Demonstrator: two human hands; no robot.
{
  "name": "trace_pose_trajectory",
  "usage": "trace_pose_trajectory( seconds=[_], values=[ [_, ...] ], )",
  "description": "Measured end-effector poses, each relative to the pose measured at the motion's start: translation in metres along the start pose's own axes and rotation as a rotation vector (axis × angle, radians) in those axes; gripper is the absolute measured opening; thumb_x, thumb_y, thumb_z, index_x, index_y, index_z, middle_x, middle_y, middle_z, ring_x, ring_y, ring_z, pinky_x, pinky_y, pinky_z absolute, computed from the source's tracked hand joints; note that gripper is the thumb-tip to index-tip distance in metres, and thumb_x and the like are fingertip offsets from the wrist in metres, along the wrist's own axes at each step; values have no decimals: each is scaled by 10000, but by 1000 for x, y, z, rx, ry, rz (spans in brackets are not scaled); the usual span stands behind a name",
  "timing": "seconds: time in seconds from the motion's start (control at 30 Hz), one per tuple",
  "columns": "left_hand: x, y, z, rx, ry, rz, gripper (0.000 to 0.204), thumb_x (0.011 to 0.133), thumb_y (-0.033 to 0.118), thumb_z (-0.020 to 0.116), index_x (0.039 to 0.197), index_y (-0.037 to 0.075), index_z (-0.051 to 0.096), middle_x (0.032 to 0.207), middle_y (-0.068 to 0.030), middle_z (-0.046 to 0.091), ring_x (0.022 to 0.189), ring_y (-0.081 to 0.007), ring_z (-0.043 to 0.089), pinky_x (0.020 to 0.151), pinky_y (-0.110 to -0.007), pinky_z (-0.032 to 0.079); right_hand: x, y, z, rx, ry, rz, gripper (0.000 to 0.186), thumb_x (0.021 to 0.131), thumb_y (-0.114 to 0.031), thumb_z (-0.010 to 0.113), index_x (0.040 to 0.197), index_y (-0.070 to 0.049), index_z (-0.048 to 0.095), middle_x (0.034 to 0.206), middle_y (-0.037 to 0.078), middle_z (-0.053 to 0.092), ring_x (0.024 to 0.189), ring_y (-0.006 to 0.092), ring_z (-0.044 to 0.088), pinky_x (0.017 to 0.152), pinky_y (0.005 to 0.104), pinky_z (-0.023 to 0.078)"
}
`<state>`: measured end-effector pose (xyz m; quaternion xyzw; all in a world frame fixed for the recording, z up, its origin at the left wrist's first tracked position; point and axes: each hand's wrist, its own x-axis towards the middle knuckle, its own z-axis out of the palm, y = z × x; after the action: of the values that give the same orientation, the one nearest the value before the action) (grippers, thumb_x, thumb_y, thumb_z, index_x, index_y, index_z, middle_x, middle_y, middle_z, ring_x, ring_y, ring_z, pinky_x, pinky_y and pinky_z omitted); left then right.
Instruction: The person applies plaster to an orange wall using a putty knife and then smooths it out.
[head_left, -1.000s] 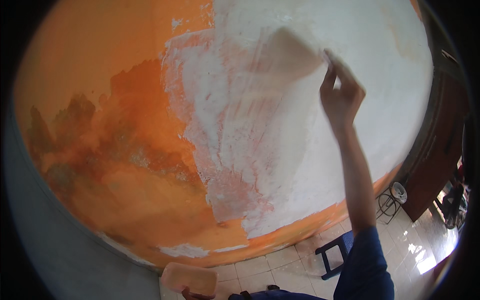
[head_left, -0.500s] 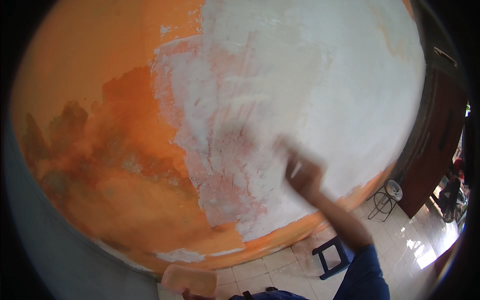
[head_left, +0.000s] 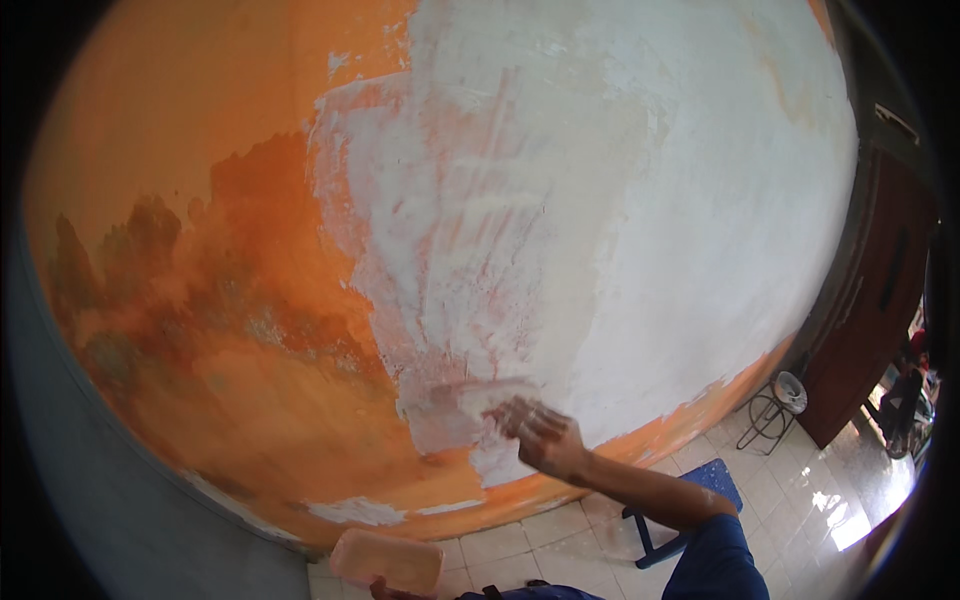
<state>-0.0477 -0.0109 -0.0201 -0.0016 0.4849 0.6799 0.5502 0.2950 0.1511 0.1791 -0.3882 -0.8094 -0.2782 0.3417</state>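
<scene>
My right hand [head_left: 540,437] is at the lower part of the wall [head_left: 690,250], its fingers closed on a flat putty scraper [head_left: 490,393] that is smeared by motion. The blade seems to lie against the white-coated patch. Pale residue marks the fingers. At the bottom edge my left hand [head_left: 382,588], only partly in view, grips the near side of a shallow pinkish tub [head_left: 385,562]. White filler covers the wall's right side, thin and streaked with pink toward the middle. Bare orange paint [head_left: 230,400] with dark stains shows on the left.
A blue plastic stool [head_left: 712,480] stands on the tiled floor [head_left: 555,525] behind my right forearm. Farther right is a round metal stand [head_left: 765,420] with a white container [head_left: 789,392] on it, beside a dark brown door [head_left: 868,310]. A grey wall [head_left: 150,480] borders the left.
My right hand has swept down and left along the wall, from the white area to the lower edge of the pinkish patch. The tub has barely shifted.
</scene>
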Motion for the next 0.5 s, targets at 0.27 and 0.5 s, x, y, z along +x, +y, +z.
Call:
trace_pose_trajectory(
  seconds=[0.27, 0.5],
  values=[
    [-6, 27, 9, 44, 66, 91, 469, 811, 518, 508, 898, 65, 592, 481, -14, 518, 282, -134, 356, 251, -292, 280, 226, 116, -235, -499, 960, 102, 213, 831, -37, 546, 985, -76, 689, 925, 119, 680, 778, 296, 665, 680, 344, 530],
    [-15, 31, 14, -14, 77, 114, 501, 809, 539, 505, 887, 52, 595, 437, -17, 492, 275, -143, 364, 255, -309, 314, 183, 77, -110, -421, 494, 98, 345, 769, -58, 585, 1113, -71, 613, 1097, 96, 656, 880, 234, 672, 677, 339, 552]
  ],
)
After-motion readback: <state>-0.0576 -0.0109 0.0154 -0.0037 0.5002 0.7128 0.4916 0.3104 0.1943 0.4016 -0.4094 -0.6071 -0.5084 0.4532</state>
